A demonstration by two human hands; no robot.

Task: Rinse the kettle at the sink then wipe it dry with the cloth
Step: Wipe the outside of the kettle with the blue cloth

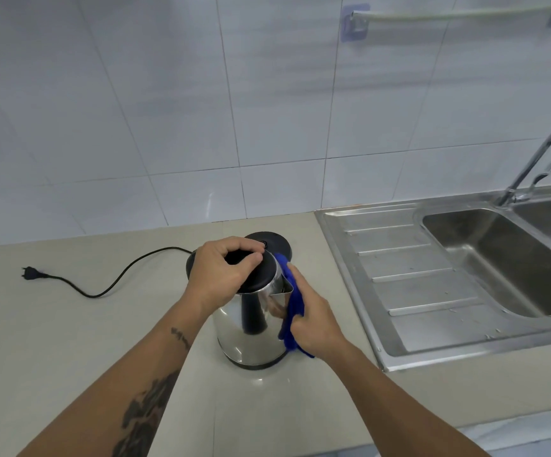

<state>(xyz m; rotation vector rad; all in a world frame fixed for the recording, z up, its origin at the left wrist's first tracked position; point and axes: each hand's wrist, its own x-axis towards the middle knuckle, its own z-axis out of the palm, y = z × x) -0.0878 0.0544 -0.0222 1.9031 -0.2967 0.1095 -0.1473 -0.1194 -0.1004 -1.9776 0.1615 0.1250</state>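
Note:
A shiny steel kettle (244,338) with a black lid and black handle stands upright on the beige counter. My left hand (221,272) is closed over its black lid from above. My right hand (310,318) presses a blue cloth (292,311) flat against the kettle's right side, by the spout. The cloth hangs down past the kettle's base. The steel sink (485,258) lies to the right, its basin apart from the kettle.
The kettle's black power base (279,244) sits just behind it, its cord (109,285) trailing left to a loose plug. A curved tap (538,163) rises at the sink's back right. The ribbed drainboard (409,278) lies between kettle and basin. A tiled wall stands behind.

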